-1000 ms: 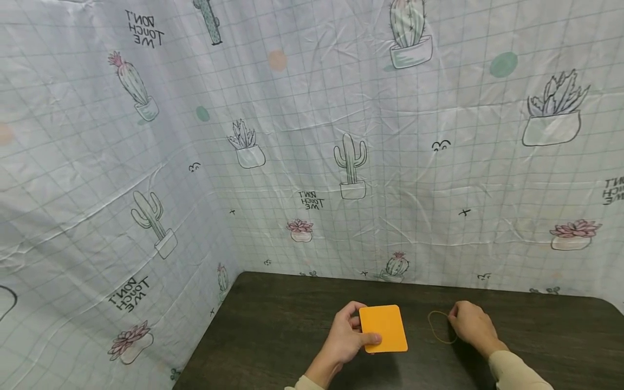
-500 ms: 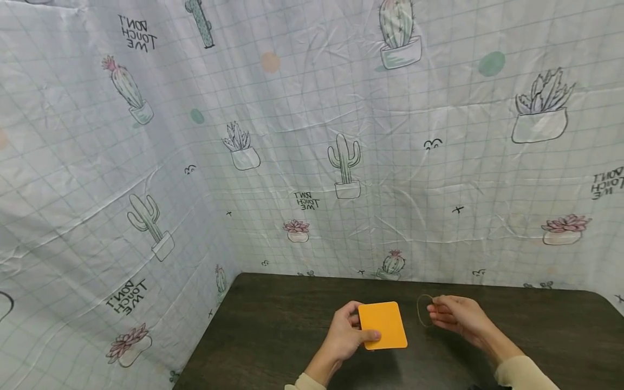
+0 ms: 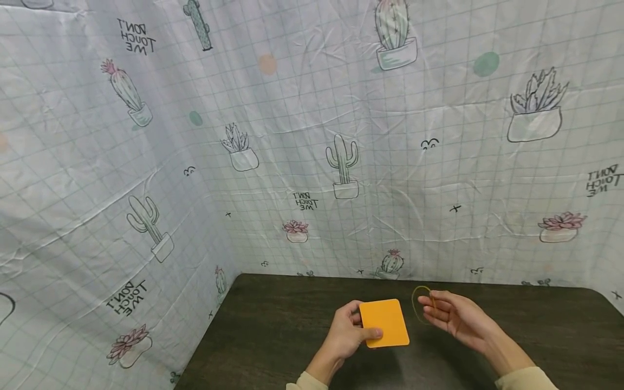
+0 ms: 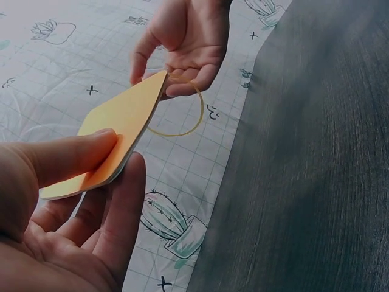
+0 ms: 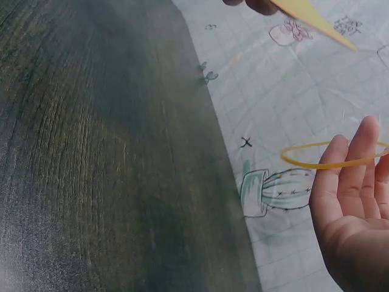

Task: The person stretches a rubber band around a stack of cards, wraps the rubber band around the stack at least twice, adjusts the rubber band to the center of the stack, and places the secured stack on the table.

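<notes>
My left hand (image 3: 347, 333) pinches a thin orange square card (image 3: 387, 319) with rounded corners, thumb on its face and fingers behind. The left wrist view shows the card's pale edge, tilted above the fingers (image 4: 124, 207). To the right, my right hand (image 3: 465, 322) holds a thin yellow rubber band (image 3: 414, 306) at its fingertips. The loop hangs loose toward the card, apart from it in the head view. In the right wrist view the rubber band (image 5: 310, 165) crosses in front of the raised fingers (image 5: 349, 188); its far end runs out of frame.
Both hands are above a dark wood-grain table (image 3: 273, 325). Behind and to the left of it hangs a white gridded cloth (image 3: 292, 108) printed with potted cacti and mirrored lettering. It meets the table's back edge.
My right hand has risen from the table with the rubber band, moved left toward the card and turned its palm inward. The left hand and card have hardly moved.
</notes>
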Action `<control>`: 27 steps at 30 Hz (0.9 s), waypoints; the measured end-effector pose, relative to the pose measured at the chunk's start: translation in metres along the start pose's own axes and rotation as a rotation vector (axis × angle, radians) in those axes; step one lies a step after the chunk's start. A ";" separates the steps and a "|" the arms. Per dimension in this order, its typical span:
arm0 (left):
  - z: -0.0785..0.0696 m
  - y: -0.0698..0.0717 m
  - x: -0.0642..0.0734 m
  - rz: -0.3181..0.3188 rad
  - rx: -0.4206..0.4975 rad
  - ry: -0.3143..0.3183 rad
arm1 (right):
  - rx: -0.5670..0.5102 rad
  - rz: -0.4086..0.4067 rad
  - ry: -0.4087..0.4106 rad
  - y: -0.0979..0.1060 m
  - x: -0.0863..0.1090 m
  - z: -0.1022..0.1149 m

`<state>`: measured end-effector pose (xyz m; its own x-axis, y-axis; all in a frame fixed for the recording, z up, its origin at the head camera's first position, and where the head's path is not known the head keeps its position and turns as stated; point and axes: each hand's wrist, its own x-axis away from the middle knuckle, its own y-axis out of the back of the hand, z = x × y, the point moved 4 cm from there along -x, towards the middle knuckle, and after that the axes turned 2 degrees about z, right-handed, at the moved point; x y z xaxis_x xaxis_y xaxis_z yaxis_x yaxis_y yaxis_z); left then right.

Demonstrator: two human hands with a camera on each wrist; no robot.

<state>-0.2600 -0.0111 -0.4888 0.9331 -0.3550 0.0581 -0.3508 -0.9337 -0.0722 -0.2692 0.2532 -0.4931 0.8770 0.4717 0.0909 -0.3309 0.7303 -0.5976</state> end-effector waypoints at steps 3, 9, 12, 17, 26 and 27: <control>-0.002 -0.001 -0.001 -0.005 -0.017 -0.010 | 0.075 -0.010 0.016 -0.007 0.002 0.001; -0.002 -0.001 -0.001 0.004 -0.012 -0.009 | 0.161 0.000 0.034 -0.020 0.004 0.006; -0.002 -0.001 -0.001 0.015 -0.002 -0.012 | 0.174 0.019 0.032 -0.026 0.006 0.009; -0.002 -0.003 -0.001 0.029 0.006 -0.024 | 0.005 0.185 0.049 -0.037 0.006 0.009; -0.002 -0.004 0.000 0.030 0.017 -0.035 | -0.298 0.427 0.093 -0.044 0.007 0.008; -0.002 -0.005 0.000 0.031 0.019 -0.035 | -0.287 0.433 0.101 -0.044 0.007 0.008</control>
<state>-0.2588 -0.0069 -0.4866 0.9242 -0.3814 0.0208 -0.3781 -0.9212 -0.0919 -0.2516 0.2285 -0.4601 0.7152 0.6399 -0.2811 -0.5738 0.3080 -0.7588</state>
